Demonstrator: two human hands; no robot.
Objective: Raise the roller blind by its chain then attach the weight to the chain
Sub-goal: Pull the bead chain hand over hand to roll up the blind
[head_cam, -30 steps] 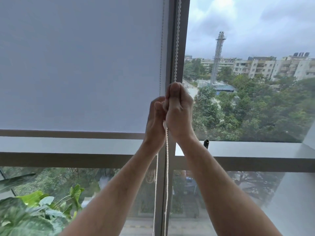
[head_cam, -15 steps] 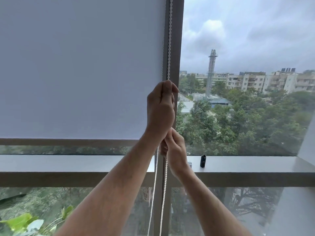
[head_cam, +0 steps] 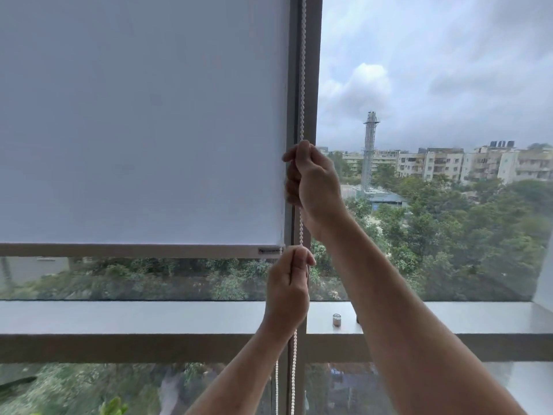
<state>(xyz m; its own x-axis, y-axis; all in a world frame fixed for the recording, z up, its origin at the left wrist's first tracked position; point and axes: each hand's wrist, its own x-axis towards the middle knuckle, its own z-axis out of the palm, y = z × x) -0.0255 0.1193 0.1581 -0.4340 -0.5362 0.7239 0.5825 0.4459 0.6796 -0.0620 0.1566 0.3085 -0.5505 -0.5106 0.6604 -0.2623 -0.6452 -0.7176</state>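
Observation:
A pale grey roller blind (head_cam: 143, 121) covers the left window pane, and its bottom bar (head_cam: 134, 250) hangs a little above the sill. The white bead chain (head_cam: 302, 85) runs down the frame between the panes. My right hand (head_cam: 314, 184) is shut on the chain, level with the lower part of the blind. Directly below it, my left hand (head_cam: 288, 292) is shut on the same strand, just under the bottom bar. Two chain strands hang loose below my left wrist. A small silver cylinder (head_cam: 337, 319) stands on the sill beside my right forearm.
The grey window sill (head_cam: 149, 317) runs across the view, with a vertical frame post (head_cam: 312, 70) between the panes. A dark small object (head_cam: 358, 319) is mostly hidden behind my right forearm. Green plant leaves (head_cam: 112, 407) show at the bottom left.
My left hand has pulled the chain down from the upper grip to the lower one. My right hand has moved up above it. The blind's bottom bar has risen further from the sill.

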